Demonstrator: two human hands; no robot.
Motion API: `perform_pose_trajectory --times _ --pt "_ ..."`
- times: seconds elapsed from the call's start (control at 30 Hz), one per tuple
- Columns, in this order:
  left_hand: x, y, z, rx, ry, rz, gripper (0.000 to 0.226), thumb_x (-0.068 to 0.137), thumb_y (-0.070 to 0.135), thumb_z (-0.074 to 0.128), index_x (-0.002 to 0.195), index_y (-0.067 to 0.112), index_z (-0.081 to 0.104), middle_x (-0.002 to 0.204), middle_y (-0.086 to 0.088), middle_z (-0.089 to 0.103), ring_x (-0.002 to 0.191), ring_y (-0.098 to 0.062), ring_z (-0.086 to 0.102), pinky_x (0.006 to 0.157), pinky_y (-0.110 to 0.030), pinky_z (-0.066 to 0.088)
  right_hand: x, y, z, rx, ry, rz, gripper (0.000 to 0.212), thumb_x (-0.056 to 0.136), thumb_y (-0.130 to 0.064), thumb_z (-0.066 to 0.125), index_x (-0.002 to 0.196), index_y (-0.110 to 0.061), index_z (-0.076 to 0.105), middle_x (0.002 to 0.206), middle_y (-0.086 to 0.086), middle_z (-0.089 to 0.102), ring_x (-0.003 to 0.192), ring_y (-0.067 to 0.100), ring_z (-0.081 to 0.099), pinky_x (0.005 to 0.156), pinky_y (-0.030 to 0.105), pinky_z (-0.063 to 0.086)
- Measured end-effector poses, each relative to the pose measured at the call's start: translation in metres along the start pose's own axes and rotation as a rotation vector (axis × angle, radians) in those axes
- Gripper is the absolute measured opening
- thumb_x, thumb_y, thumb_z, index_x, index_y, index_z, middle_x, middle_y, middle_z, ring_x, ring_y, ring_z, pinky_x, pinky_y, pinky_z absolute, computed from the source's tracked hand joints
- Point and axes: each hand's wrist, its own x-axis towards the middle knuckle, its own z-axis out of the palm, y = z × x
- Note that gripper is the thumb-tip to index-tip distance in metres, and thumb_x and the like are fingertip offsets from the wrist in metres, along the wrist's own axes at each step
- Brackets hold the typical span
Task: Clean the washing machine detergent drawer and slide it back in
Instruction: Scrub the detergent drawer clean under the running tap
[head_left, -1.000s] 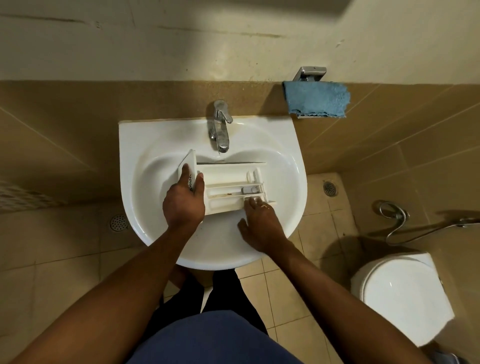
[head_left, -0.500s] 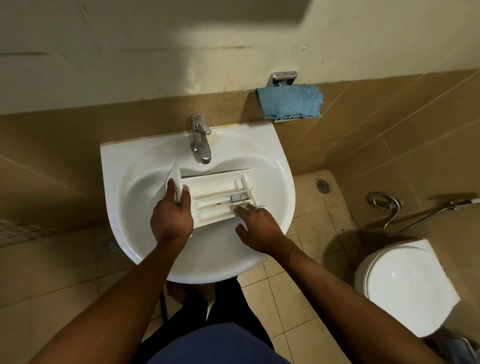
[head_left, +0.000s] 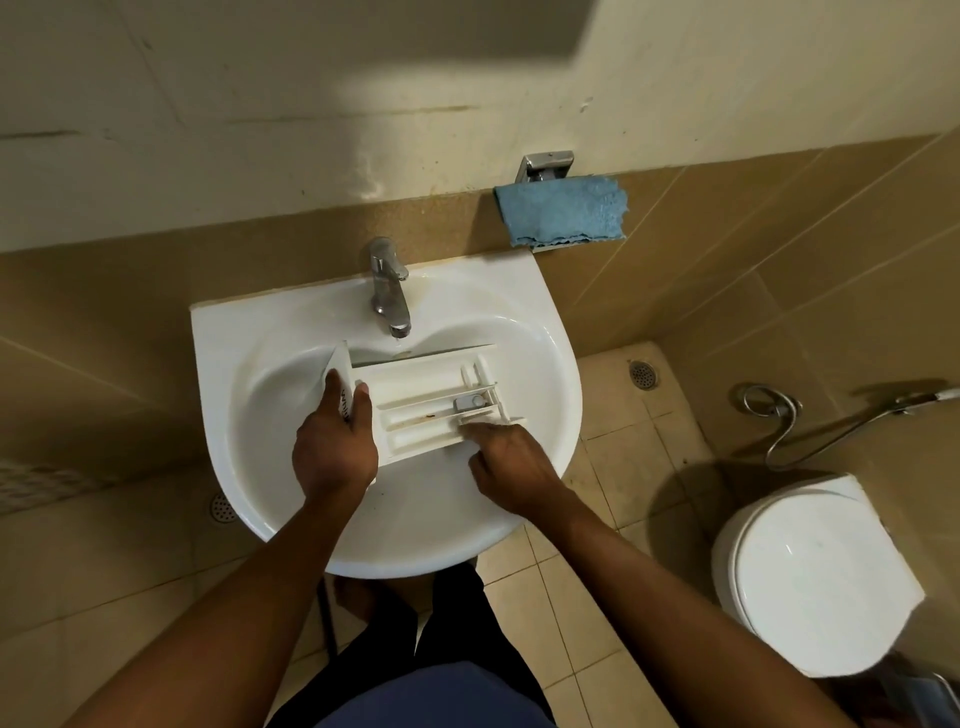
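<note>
A white detergent drawer (head_left: 415, 402) with several long compartments lies across the bowl of a white washbasin (head_left: 239, 364), below the chrome tap (head_left: 387, 286). My left hand (head_left: 335, 441) grips the drawer's front panel at its left end, fingers curled over the top edge. My right hand (head_left: 506, 460) rests at the drawer's right near corner, its fingers reaching into the nearest compartment. A small grey insert sits in the drawer's right part. Brownish specks show in the middle channel.
A blue cloth (head_left: 563, 213) hangs on a metal wall holder right of the tap. A white toilet (head_left: 810, 577) with closed lid stands at the right, a spray hose (head_left: 779, 415) on the wall beyond it. Tiled floor with drains lies around the basin.
The view has shifted, so the basin sits further left and lower in frame. My right hand has slid slightly left along the drawer's near side. My left hand keeps its grip.
</note>
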Motion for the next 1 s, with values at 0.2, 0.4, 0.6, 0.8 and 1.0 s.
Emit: perform_pose_trajectory --times 0.2,0.4,0.6,0.8,1.0 --pt "-0.001 0.0 0.0 0.001 0.0 -0.001 0.062 0.104 0.061 0.038 0.154 0.026 0.045 0.123 -0.018 0.071 0.112 -0.043 0.066 0.097 -0.049 0.052 0.012 0.024 -0.011 -0.058 -0.081 0.16 0.028 0.089 -0.013 0.05 0.104 -0.004 0.073 0.093 0.018 0.075 0.082 0.038 0.07 0.08 0.038 0.059" --pt "-0.003 0.003 -0.003 -0.013 -0.012 -0.017 0.06 0.105 0.058 0.039 0.155 0.026 0.044 0.122 -0.017 0.072 0.114 -0.041 0.065 0.096 -0.046 0.051 0.025 0.004 -0.001 0.204 -0.063 0.053 0.028 0.087 -0.018 0.055 0.1 -0.01 0.078 0.095 0.009 0.078 0.084 0.028 0.073 0.082 0.035 0.059" --pt "-0.002 -0.001 -0.001 -0.027 -0.002 -0.017 0.059 0.104 0.058 0.04 0.153 0.026 0.047 0.116 -0.016 0.074 0.109 -0.041 0.067 0.093 -0.046 0.052 0.066 0.026 -0.043 1.058 0.068 0.747 0.021 0.086 -0.009 0.06 0.091 -0.005 0.079 0.091 0.024 0.075 0.08 0.033 0.074 0.084 0.045 0.061" --pt "-0.001 -0.003 0.0 -0.02 0.008 -0.004 0.059 0.104 0.057 0.042 0.154 0.025 0.047 0.118 -0.017 0.073 0.11 -0.04 0.067 0.092 -0.043 0.052 0.159 -0.019 -0.036 1.508 -0.263 0.708 0.035 0.105 -0.015 0.042 0.117 0.01 0.063 0.122 0.031 0.067 0.115 0.044 0.067 0.105 0.049 0.053" --pt "-0.001 -0.006 -0.001 -0.017 0.023 -0.001 0.058 0.104 0.055 0.043 0.154 0.025 0.046 0.117 -0.016 0.073 0.108 -0.037 0.068 0.091 -0.042 0.053 0.204 -0.056 -0.014 1.686 -0.442 0.823 0.054 0.104 -0.025 0.029 0.09 0.011 0.068 0.087 0.024 0.074 0.084 0.035 0.073 0.085 0.042 0.059"
